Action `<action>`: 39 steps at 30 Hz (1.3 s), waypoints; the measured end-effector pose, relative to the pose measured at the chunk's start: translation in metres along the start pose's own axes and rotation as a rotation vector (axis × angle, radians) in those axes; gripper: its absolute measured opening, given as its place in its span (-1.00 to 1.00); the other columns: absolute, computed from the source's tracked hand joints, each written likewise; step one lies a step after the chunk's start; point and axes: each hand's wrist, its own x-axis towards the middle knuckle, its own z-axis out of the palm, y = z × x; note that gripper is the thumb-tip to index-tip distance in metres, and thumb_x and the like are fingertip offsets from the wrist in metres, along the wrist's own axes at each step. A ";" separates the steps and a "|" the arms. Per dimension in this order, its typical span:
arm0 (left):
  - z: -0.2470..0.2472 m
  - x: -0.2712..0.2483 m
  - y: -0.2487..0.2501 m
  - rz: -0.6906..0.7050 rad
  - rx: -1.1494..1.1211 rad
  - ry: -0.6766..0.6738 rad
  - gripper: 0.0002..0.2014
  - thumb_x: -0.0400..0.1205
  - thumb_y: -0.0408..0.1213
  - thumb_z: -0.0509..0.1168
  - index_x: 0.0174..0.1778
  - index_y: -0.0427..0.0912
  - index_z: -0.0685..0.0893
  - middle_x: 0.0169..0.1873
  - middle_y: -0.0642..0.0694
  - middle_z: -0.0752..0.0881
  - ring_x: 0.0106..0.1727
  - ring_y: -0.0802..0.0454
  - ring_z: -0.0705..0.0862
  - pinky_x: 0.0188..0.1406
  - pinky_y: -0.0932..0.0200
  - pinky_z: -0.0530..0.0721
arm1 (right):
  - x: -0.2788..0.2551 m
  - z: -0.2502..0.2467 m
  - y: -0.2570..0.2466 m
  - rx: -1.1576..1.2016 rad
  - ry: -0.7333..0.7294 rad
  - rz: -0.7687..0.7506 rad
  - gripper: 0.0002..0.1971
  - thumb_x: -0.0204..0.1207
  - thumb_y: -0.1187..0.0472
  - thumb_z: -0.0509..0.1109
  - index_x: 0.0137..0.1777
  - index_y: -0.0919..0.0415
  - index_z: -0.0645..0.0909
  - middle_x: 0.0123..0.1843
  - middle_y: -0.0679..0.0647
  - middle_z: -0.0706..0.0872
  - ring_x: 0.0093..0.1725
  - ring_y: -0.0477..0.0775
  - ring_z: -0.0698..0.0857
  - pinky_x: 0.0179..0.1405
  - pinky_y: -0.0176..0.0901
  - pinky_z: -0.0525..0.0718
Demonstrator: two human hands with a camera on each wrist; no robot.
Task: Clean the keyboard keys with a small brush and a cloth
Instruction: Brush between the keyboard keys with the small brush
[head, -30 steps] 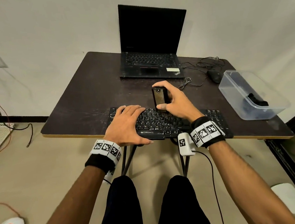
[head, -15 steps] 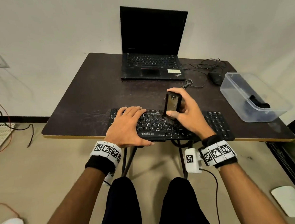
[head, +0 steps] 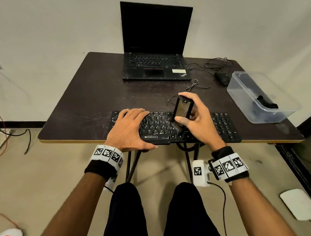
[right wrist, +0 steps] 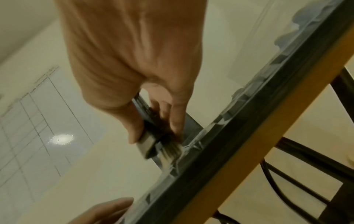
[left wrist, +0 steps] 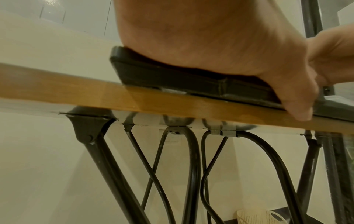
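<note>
A black keyboard (head: 224, 127) lies along the near edge of the dark table (head: 86, 97). My left hand (head: 129, 129) lies flat on its left half with straight fingers, the thumb at the front edge; from below, the left hand (left wrist: 220, 45) presses the keyboard (left wrist: 172, 77). My right hand (head: 193, 118) grips a flat dark brush (head: 182, 108), tilted, bristles down on the middle keys. In the right wrist view the brush (right wrist: 151, 141) is pinched between thumb and fingers, its bristles (right wrist: 170, 150) touching the keyboard (right wrist: 220, 153). No cloth is plainly visible.
An open black laptop (head: 156, 65) stands at the table's back. A mouse (head: 222, 77) and tangled cables (head: 215, 64) lie behind a clear plastic box (head: 241, 88) holding dark items at the right. Metal table legs (left wrist: 107, 166) run under the top.
My right hand has drawn the brush toward me and to the right, from the keyboard's top rows down to its lower middle keys. The left hand has stayed in place.
</note>
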 end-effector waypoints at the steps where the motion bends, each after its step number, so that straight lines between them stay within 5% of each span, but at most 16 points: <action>1: 0.000 0.000 0.000 0.002 0.000 0.001 0.24 0.19 0.70 0.38 0.66 -0.09 0.49 0.59 -0.03 0.55 0.60 -0.03 0.48 0.74 -0.17 0.21 | -0.002 -0.002 0.000 0.012 0.053 0.004 -0.27 0.49 0.54 0.58 0.56 -0.07 0.57 0.31 -0.31 0.75 0.28 -0.16 0.77 0.29 -0.18 0.74; 5: 0.000 0.000 -0.002 -0.003 0.011 -0.001 0.24 0.19 0.71 0.38 0.65 -0.09 0.48 0.59 -0.03 0.55 0.60 -0.03 0.48 0.74 -0.18 0.21 | -0.017 0.002 0.000 -0.003 0.129 0.007 -0.28 0.50 0.53 0.55 0.56 -0.09 0.56 0.29 -0.41 0.72 0.24 -0.15 0.78 0.26 -0.16 0.76; 9: 0.000 0.000 -0.001 -0.006 0.007 -0.015 0.24 0.19 0.71 0.37 0.67 -0.08 0.47 0.60 -0.02 0.53 0.62 -0.02 0.46 0.74 -0.18 0.19 | -0.019 -0.004 -0.001 0.046 0.127 0.033 -0.27 0.50 0.55 0.56 0.56 -0.08 0.57 0.31 -0.21 0.76 0.25 -0.09 0.80 0.21 -0.19 0.77; 14: -0.001 0.000 0.000 -0.013 0.006 -0.007 0.23 0.19 0.70 0.36 0.66 -0.08 0.48 0.60 -0.02 0.54 0.62 -0.02 0.46 0.75 -0.18 0.19 | -0.035 0.007 -0.004 0.070 0.155 0.048 -0.26 0.49 0.55 0.56 0.55 -0.12 0.57 0.33 -0.09 0.76 0.25 -0.01 0.80 0.31 0.11 0.81; 19: 0.000 0.000 0.000 -0.009 0.007 -0.011 0.24 0.18 0.70 0.36 0.66 -0.08 0.48 0.59 -0.02 0.54 0.61 -0.02 0.47 0.75 -0.19 0.20 | -0.048 0.008 -0.005 0.070 0.320 0.072 -0.25 0.49 0.53 0.57 0.56 -0.15 0.56 0.34 -0.09 0.77 0.26 -0.02 0.80 0.31 0.12 0.81; 23: 0.000 0.000 -0.001 -0.007 0.013 -0.009 0.23 0.18 0.70 0.37 0.65 -0.09 0.49 0.58 -0.02 0.55 0.60 -0.03 0.48 0.74 -0.20 0.21 | -0.050 0.014 -0.010 0.058 0.205 0.082 -0.24 0.48 0.53 0.57 0.54 -0.19 0.58 0.32 -0.14 0.78 0.24 -0.05 0.81 0.28 0.14 0.83; 27: 0.000 0.000 -0.001 0.000 0.008 0.002 0.23 0.18 0.70 0.38 0.64 -0.09 0.49 0.58 -0.02 0.55 0.59 -0.02 0.49 0.73 -0.18 0.22 | -0.053 0.007 -0.011 0.071 0.376 0.102 -0.25 0.49 0.53 0.58 0.55 -0.16 0.57 0.32 -0.22 0.76 0.27 -0.10 0.80 0.31 0.20 0.82; 31: 0.001 0.000 -0.001 -0.005 0.015 -0.007 0.24 0.18 0.72 0.36 0.65 -0.08 0.48 0.59 -0.02 0.54 0.60 -0.01 0.48 0.74 -0.18 0.20 | -0.060 0.011 -0.014 0.100 0.217 0.108 -0.26 0.49 0.58 0.55 0.55 -0.12 0.58 0.26 -0.29 0.78 0.25 -0.06 0.82 0.30 0.22 0.83; 33: 0.001 0.000 -0.001 -0.005 0.019 -0.015 0.25 0.18 0.73 0.36 0.66 -0.07 0.48 0.59 -0.01 0.54 0.61 -0.01 0.48 0.74 -0.18 0.20 | -0.061 0.006 -0.011 0.096 0.309 0.106 -0.25 0.48 0.57 0.56 0.54 -0.13 0.59 0.31 -0.21 0.78 0.28 -0.02 0.81 0.33 0.24 0.81; 36: 0.002 0.001 -0.002 -0.006 0.018 -0.001 0.25 0.17 0.73 0.35 0.65 -0.08 0.49 0.59 -0.02 0.55 0.61 -0.01 0.49 0.74 -0.19 0.22 | -0.071 0.007 -0.009 0.100 0.469 0.078 -0.26 0.50 0.54 0.58 0.55 -0.13 0.58 0.32 -0.10 0.79 0.23 -0.06 0.82 0.30 0.12 0.81; 39: 0.001 0.001 -0.002 -0.005 0.015 0.001 0.25 0.17 0.74 0.33 0.65 -0.08 0.49 0.59 -0.02 0.55 0.60 -0.02 0.49 0.74 -0.19 0.22 | -0.076 0.016 -0.011 0.111 0.345 0.054 -0.28 0.51 0.55 0.57 0.55 -0.11 0.58 0.31 -0.20 0.78 0.24 -0.11 0.81 0.20 -0.16 0.79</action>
